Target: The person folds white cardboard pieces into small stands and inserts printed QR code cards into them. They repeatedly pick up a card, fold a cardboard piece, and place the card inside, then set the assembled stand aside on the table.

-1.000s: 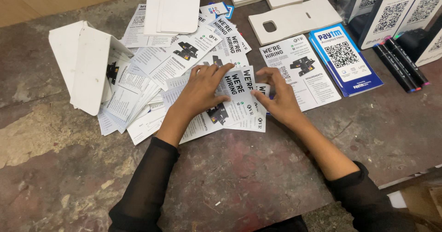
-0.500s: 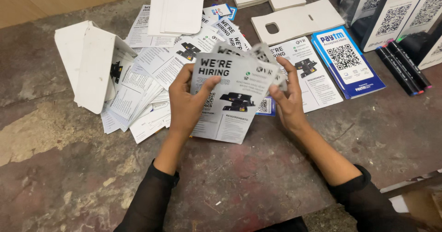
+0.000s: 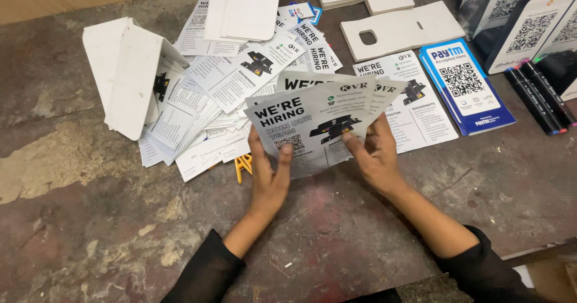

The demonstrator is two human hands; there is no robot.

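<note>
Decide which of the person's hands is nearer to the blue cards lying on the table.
Right. The right hand, gripping the fanned flyers, sits just left of the blue cards. The left hand holds the flyers' other edge, farther away.

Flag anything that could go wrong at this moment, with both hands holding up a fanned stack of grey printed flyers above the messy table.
1. The flyers are fanned and gripped only along their lower edge by the left hand and right hand; a sheet could slip out.
2. The loose pile of leaflets just below could get mixed with any dropped sheet.
3. The yellow clip near the left hand could snag a sheet set down there.
</note>
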